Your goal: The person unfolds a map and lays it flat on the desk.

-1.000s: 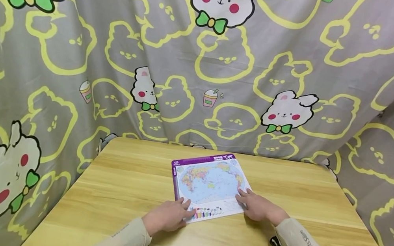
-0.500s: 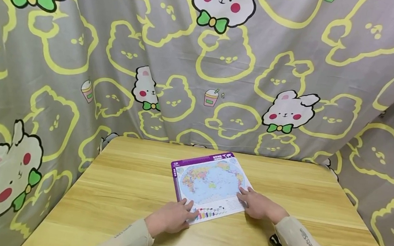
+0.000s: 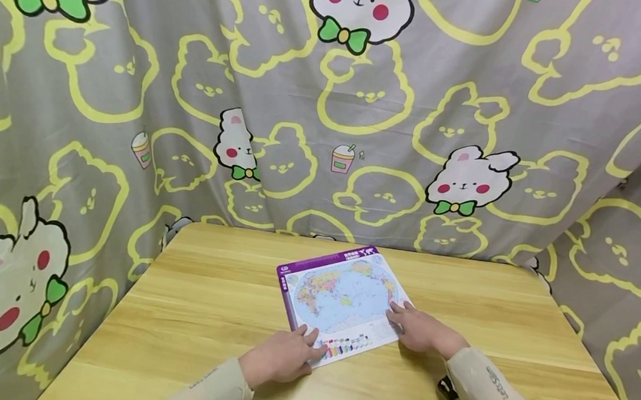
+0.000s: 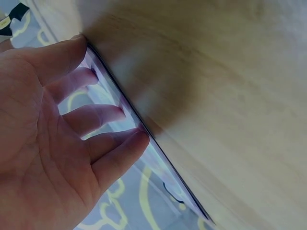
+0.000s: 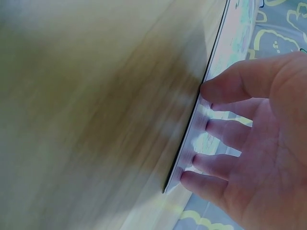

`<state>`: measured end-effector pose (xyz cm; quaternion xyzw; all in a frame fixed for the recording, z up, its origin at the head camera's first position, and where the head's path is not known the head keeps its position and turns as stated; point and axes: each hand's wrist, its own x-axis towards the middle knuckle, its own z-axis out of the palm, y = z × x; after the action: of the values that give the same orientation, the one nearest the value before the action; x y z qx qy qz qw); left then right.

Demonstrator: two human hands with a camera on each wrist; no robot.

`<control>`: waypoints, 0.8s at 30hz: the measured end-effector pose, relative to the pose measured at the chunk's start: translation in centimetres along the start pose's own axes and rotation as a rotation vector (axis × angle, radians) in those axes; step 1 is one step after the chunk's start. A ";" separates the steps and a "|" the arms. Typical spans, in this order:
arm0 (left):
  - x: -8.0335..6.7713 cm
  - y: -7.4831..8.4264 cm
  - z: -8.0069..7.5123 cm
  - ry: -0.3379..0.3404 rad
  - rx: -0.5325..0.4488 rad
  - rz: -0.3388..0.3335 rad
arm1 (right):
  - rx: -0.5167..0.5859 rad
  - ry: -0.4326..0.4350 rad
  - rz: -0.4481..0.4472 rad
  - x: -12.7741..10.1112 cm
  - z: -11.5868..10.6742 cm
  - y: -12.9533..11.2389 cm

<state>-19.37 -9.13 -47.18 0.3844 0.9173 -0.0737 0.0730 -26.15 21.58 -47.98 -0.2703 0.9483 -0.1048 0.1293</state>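
Observation:
A world map sheet point(image 3: 340, 298) with a purple border lies flat on the wooden table, turned slightly askew. At its lower left corner my left hand point(image 3: 284, 355) rests its fingertips on the printed surface. The left wrist view shows that hand point(image 4: 57, 129) with its thumb at the map's edge and the fingers reaching over the top. My right hand point(image 3: 421, 329) touches the lower right part of the map. In the right wrist view, the fingertips of the right hand point(image 5: 261, 139) press on the sheet and the thumb meets its edge. Neither hand wraps round the map.
The wooden table point(image 3: 197, 278) extends on all sides of the map. A grey curtain point(image 3: 290, 94) with yellow outlines and white cartoon animals hangs behind the table and along both sides. A small black item point(image 3: 447, 389) shows beneath the right sleeve.
The map has turned slightly counterclockwise on the table. My left hand has shifted a little to the right with its corner; the right hand has barely moved.

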 end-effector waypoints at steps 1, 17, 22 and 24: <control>0.0 0.0 0.0 -0.003 0.000 -0.001 | -0.001 -0.003 0.002 0.0 0.0 0.0; 0.3 0.1 0.0 -0.010 0.008 0.007 | 0.010 0.002 -0.021 0.4 -0.3 0.3; 0.3 0.2 -0.1 -0.020 -0.005 0.001 | 0.022 0.003 -0.021 0.4 -0.5 0.1; 0.3 0.2 -0.2 -0.024 -0.008 -0.003 | 0.017 0.004 -0.022 0.5 -0.4 0.1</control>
<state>-19.42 -8.71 -47.09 0.3819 0.9172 -0.0747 0.0856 -26.73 21.48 -47.69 -0.2793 0.9446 -0.1148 0.1285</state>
